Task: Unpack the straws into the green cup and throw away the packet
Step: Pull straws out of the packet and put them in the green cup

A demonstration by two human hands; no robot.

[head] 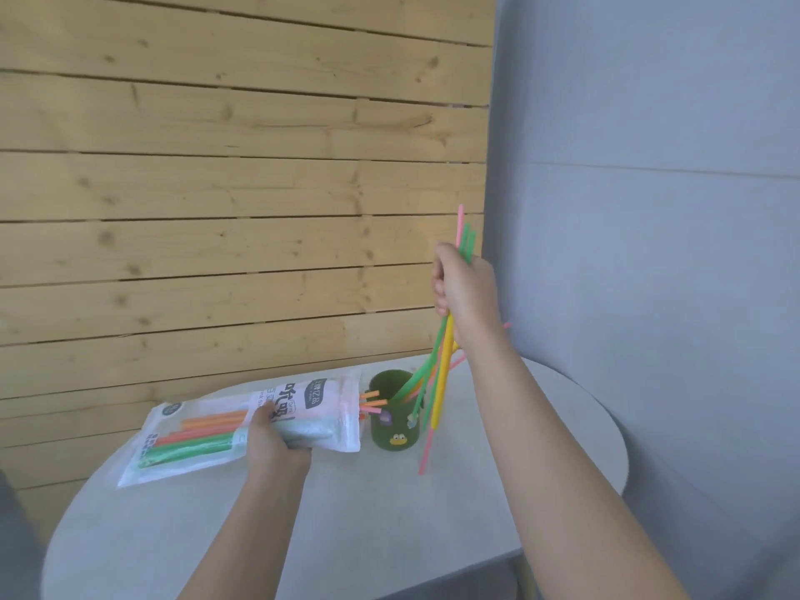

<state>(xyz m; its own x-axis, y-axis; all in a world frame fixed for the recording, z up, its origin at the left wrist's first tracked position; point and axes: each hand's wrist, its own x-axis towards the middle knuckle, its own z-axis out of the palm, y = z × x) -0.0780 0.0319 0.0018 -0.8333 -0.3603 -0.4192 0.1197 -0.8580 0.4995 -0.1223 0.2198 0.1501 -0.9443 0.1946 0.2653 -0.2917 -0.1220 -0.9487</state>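
Note:
A green cup (395,430) with small stickers stands on the white table (355,526). My right hand (465,292) grips a bunch of green, yellow and pink straws (441,378) above and to the right of the cup. Some lower straw ends reach into the cup; others hang outside its right side. A white and clear straw packet (208,443) lies flat to the left of the cup, with orange and green straws inside. Orange and pink straw tips (371,402) poke from its open end toward the cup. My left hand (270,439) holds the packet near its middle.
A wooden slat wall (216,188) rises behind the table. A grey wall (649,210) stands to the right. The table's rounded edge curves close behind the cup and packet, and its right edge lies just beyond my right arm.

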